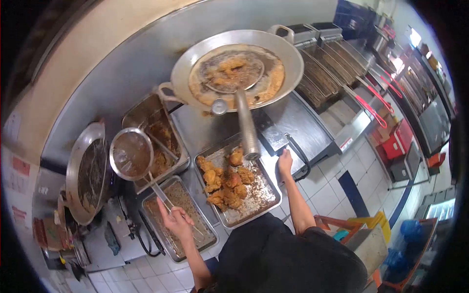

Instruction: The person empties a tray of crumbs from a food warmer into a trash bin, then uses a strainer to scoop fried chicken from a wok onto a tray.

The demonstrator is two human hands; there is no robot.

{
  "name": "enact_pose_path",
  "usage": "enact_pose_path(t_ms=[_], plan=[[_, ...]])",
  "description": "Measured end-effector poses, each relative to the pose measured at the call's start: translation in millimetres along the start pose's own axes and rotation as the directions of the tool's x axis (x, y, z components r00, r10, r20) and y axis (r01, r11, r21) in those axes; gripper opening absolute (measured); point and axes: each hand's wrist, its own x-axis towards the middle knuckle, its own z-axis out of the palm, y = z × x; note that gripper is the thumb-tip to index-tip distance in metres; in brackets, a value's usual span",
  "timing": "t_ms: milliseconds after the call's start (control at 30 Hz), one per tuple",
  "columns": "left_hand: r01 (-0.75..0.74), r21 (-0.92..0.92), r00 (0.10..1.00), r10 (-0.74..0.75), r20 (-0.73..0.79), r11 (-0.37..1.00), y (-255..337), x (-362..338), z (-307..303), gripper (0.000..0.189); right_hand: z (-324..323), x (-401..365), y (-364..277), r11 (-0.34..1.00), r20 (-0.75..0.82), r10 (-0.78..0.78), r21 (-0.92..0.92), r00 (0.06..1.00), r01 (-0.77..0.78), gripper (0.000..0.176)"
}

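Note:
My left hand (177, 220) is closed round the handle of a round mesh strainer (131, 154), which hangs over a deep metal pan (181, 163) with brown crumbs. My right hand (285, 163) is beside the right edge of a tray (259, 195) of fried chicken pieces (229, 183); whether it holds anything is unclear. Behind the tray, a large two-handled wok (291, 73) contains bubbling oil, with food on a wide skimmer (248, 127). The skimmer's thick handle points toward me over the tray, and neither hand touches it.
A smaller crumb-covered tray (213, 239) lies below my left hand. Another wok (73, 180) stands at the left. Fryer baskets with red handles (373, 112) are at the right. A yellow object (383, 224) and a crate stand behind my right elbow.

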Motion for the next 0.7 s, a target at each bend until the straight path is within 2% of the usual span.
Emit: enact_pose_path(t_ms=[33,67,100,133,200,233,300,333,400,433,533,600,667,700], plan=[[0.008,-0.005,1.0,-0.008,0.001,1.0,3.8,-4.7,-3.1,0.059,-1.9,15.2,22.7,0.856,0.354,0.265,0.343,0.897,-0.388,0.043],[0.022,-0.015,0.999,-0.022,-0.024,1.0,2.9,-7.9,-10.0,0.059,-6.8,30.3,39.8,0.478,0.717,0.326,0.437,0.616,-0.762,0.047],[0.024,-0.033,1.0,-0.024,-0.007,0.999,1.4,-11.4,-16.7,0.058,-5.6,36.1,43.5,0.363,0.777,0.303,0.442,0.552,-0.82,0.048],[0.024,-0.055,1.0,-0.023,0.012,0.998,-0.6,-14.7,-22.6,0.058,-8.0,40.6,40.6,0.296,0.789,0.377,0.393,0.484,-0.871,0.048],[0.036,-0.058,0.999,-0.037,-0.013,0.998,-5.3,-19.7,-36.1,0.058,-12.2,45.4,34.3,0.202,0.853,0.362,0.323,0.377,-0.925,0.052],[0.054,-0.064,0.998,-0.055,-0.012,0.997,-4.8,-22.0,-42.4,0.058,-13.1,43.3,25.1,0.229,0.853,0.364,0.307,0.373,-0.924,0.052],[0.087,-0.083,0.995,-0.09,-0.041,0.993,-4.9,-28.3,-55.4,0.058,-12.8,32.2,6.3,0.287,0.769,0.492,0.298,0.407,-0.91,0.051],[0.099,-0.091,0.994,-0.102,-0.029,0.991,-4.0,-30.8,-61.6,0.061,-10.6,31.7,10.5,0.318,0.774,0.49,0.269,0.401,-0.909,0.051],[0.119,-0.122,0.988,-0.129,-0.08,0.985,-8.6,-37.7,-75.2,0.063,-3.8,32.9,31.9,0.228,0.872,0.298,0.33,0.388,-0.916,0.052],[0.118,-0.092,0.991,-0.124,-0.059,0.989,-13.6,-42.1,-82.9,0.063,-1.3,27.7,24.1,0.234,0.811,0.41,0.347,0.416,-0.908,0.048],[0.174,-0.092,0.983,-0.179,-0.048,0.98,-19.3,-55.8,-102.1,0.063,-3.2,21.9,23.2,0.328,0.742,0.485,0.336,0.463,-0.883,0.041],[0.186,-0.112,0.979,-0.193,-0.058,0.976,-22.6,-64.1,-110.8,0.063,-20.4,13.9,12.7,0.475,0.688,0.431,0.377,0.584,-0.795,0.034],[0.192,-0.117,0.976,-0.202,-0.081,0.974,-37.0,-73.3,-123.5,0.063,-48.6,5.0,-36.8,0.535,0.621,0.451,0.387,0.641,-0.751,0.029],[0.181,-0.139,0.98,-0.191,-0.062,0.974,-43.3,-76.5,-128.4,0.063,-66.8,5.7,-61.6,0.536,0.697,0.338,0.409,0.632,-0.738,0.029]])
